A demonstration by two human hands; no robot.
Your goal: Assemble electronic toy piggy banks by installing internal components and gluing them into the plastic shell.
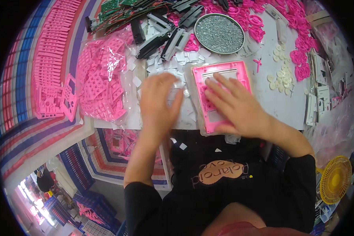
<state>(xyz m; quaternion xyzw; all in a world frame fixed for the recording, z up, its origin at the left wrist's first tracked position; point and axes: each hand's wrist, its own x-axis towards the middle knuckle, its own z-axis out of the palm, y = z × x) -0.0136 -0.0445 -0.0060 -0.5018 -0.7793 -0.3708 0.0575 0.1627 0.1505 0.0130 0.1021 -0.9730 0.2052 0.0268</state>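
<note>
My right hand (236, 106) lies with spread fingers on a pink plastic housing (208, 126), hiding part of its inside. The housing rests on a pale, worn pad (197, 90) at the table's front edge. To the left, my left hand (159, 100) hovers over scattered small white squares (136, 81). Motion blurs its fingers, and I cannot make out whether anything is between them. A round metal tray (196, 39) full of small silvery screws stands beyond the housing.
A clear bag of pink parts (102, 78) sits left, beside stacked pink frames (53, 51). Black-and-grey mechanisms (157, 44) and green circuit boards (116, 17) lie behind. Cream discs (281, 78) and pink loop-shaped pieces (301, 59) are at right. A yellow fan (335, 179) stands lower right.
</note>
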